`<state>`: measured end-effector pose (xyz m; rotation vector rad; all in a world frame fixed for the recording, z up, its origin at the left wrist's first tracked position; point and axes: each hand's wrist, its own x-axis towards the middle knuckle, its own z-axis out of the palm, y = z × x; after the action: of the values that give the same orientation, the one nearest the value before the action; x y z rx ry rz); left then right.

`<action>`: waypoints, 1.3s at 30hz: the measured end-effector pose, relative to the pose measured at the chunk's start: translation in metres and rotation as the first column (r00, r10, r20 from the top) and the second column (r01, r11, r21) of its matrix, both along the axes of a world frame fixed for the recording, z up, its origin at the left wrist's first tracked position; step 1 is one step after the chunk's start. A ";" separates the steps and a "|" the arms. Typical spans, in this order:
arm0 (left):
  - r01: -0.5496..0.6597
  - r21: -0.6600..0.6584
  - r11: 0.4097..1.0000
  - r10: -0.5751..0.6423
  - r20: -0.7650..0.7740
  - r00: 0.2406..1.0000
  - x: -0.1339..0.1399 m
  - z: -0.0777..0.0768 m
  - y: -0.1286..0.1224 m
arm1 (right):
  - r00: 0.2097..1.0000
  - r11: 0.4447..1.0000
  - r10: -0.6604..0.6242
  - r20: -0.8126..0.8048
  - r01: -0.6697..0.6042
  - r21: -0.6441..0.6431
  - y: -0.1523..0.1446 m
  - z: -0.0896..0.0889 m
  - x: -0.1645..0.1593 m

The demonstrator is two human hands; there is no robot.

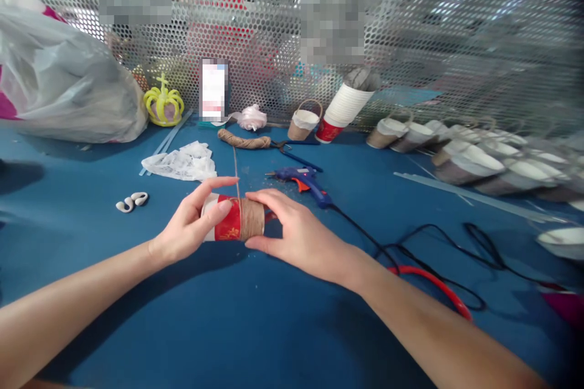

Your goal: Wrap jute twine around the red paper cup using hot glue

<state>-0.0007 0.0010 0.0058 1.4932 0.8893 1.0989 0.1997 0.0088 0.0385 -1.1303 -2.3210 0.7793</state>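
A red and white paper cup (227, 228) lies on its side between my two hands, its right half wrapped in brown twine (252, 219). My left hand (194, 216) grips the white and red end, thumb across the side. Around the twine-wound end, the fingers and thumb of my right hand (292, 228) are closed. One strand runs from the cup up to a twine bundle (244, 140) lying beyond it. To the right rests a blue hot glue gun (303, 181) with an orange trigger. Behind it are dark-handled pliers (296, 155), beside the bundle.
White lace (182, 163) and small white pieces (132, 201) lie left. Along the perforated metal screen (274, 30) stand a phone (213, 90), a yellow crown-shaped item (163, 100), a small basket (303, 124) and stacked cups (344, 109). Several baskets (469, 164) and a black cord (410, 246) occupy the right.
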 end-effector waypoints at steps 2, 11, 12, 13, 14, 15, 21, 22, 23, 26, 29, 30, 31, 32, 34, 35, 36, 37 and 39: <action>-0.002 0.012 1.000 0.003 -0.058 0.998 -0.001 0.000 0.003 | 0.999 0.996 0.024 0.025 -0.026 0.080 -0.003 -0.004 0.000; -0.076 0.176 0.981 0.121 -0.261 0.958 0.000 -0.006 0.007 | 0.997 0.992 0.045 0.056 -0.051 0.117 -0.001 -0.016 0.000; -0.093 0.183 0.979 0.141 -0.270 0.953 0.000 -0.007 0.008 | 0.998 0.993 0.043 0.053 -0.048 0.107 0.002 -0.014 0.001; -0.105 0.189 0.976 0.156 -0.280 0.947 0.000 -0.007 0.008 | 0.999 0.995 0.021 0.049 -0.025 0.096 0.006 -0.011 0.004; -0.111 0.195 0.974 0.166 -0.291 0.942 0.000 -0.008 0.009 | 0.998 0.996 -0.030 0.051 0.025 0.087 0.011 -0.007 0.007; -0.112 0.202 0.973 0.171 -0.305 0.937 0.000 -0.009 0.009 | 0.992 0.991 -0.107 0.069 0.101 0.084 0.017 -0.002 0.012; -0.084 0.265 0.961 0.191 -0.408 0.893 -0.001 -0.010 0.010 | 0.664 0.824 -0.554 0.502 0.524 0.215 0.058 0.004 0.056; -0.077 0.278 0.957 0.194 -0.420 0.886 -0.001 -0.010 0.009 | 0.659 0.831 -0.536 0.527 0.523 0.191 0.061 0.000 0.061; -0.069 0.291 0.954 0.195 -0.431 0.881 -0.001 -0.010 0.009 | 0.662 0.835 -0.523 0.537 0.524 0.168 0.064 -0.006 0.066; -0.040 0.329 0.943 0.195 -0.453 0.870 -0.001 -0.008 0.007 | 0.668 0.826 -0.529 0.523 0.547 0.136 0.069 -0.022 0.072; -0.019 0.372 0.928 0.207 -0.473 0.856 -0.002 -0.008 0.006 | 0.671 0.787 -0.582 0.459 0.607 0.110 0.073 -0.029 0.071; -0.016 0.386 0.922 0.215 -0.479 0.851 -0.002 -0.008 0.005 | 0.678 0.775 -0.598 0.428 0.625 0.093 0.073 -0.028 0.070; -0.014 0.398 0.917 0.222 -0.482 0.848 -0.002 -0.008 0.005 | 0.689 0.766 -0.611 0.390 0.638 0.072 0.072 -0.025 0.069; -0.013 0.407 0.913 0.228 -0.483 0.846 -0.002 -0.008 0.006 | 0.704 0.763 -0.618 0.348 0.645 0.050 0.069 -0.021 0.067; -0.019 0.416 0.909 0.238 -0.481 0.844 -0.002 -0.008 0.006 | 0.754 0.779 -0.606 0.253 0.627 -0.005 0.059 -0.010 0.063; -0.022 0.415 0.910 0.240 -0.482 0.843 -0.002 -0.008 0.006 | 0.784 0.796 -0.585 0.208 0.604 -0.041 0.052 -0.003 0.060; -0.026 0.412 0.911 0.242 -0.482 0.842 -0.002 -0.007 0.006 | 0.824 0.821 -0.546 0.153 0.562 -0.101 0.044 0.003 0.057; -0.030 0.407 0.913 0.244 -0.485 0.840 -0.002 -0.007 0.006 | 0.874 0.844 -0.484 0.040 0.479 -0.241 0.036 0.010 0.054; -0.035 0.402 0.915 0.248 -0.492 0.834 -0.002 -0.006 0.006 | 0.899 0.845 -0.434 -0.066 0.380 -0.376 0.019 0.020 0.047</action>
<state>-0.0031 0.0068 -0.0005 2.1530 1.2394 1.0104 0.2465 0.0280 0.0582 -1.5941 -1.7607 1.0949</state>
